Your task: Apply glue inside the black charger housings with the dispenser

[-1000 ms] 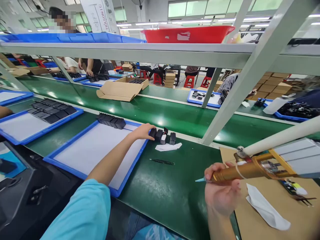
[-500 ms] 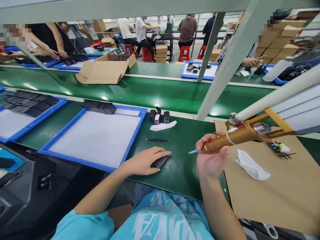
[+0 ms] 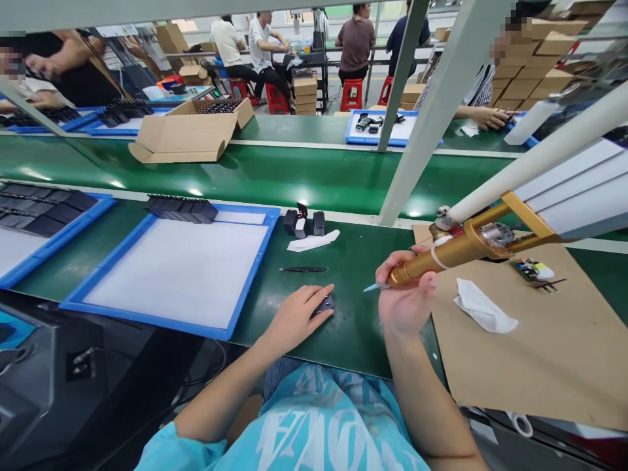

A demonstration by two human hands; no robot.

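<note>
My left hand (image 3: 297,314) is closed around a small dark case (image 3: 326,303) on the green bench, its fingers covering much of it. In my right hand (image 3: 403,307) is a gold-coloured dispensing gun (image 3: 458,251), gripped near its front end. Its pale blue nozzle (image 3: 371,288) points left towards the case, a short gap away from it. Black tweezers (image 3: 304,269) lie beyond my left hand. Behind them are a white paper strip (image 3: 314,241) and several small black cases (image 3: 318,224), one with its lid up.
A blue-rimmed tray (image 3: 245,284) to the left holds a row of black cases (image 3: 184,209); another tray (image 3: 53,242) stands beyond. Cardboard (image 3: 534,353) on the right carries crumpled white paper (image 3: 485,307) and a small circuit board (image 3: 534,269). A slanted metal post (image 3: 426,118) rises ahead. Co-workers sit across the line.
My left hand has shifted right, nearer the nozzle, and the dark case is turned differently in its fingers. My right hand keeps hold of the gun. The whole view has shifted slightly.
</note>
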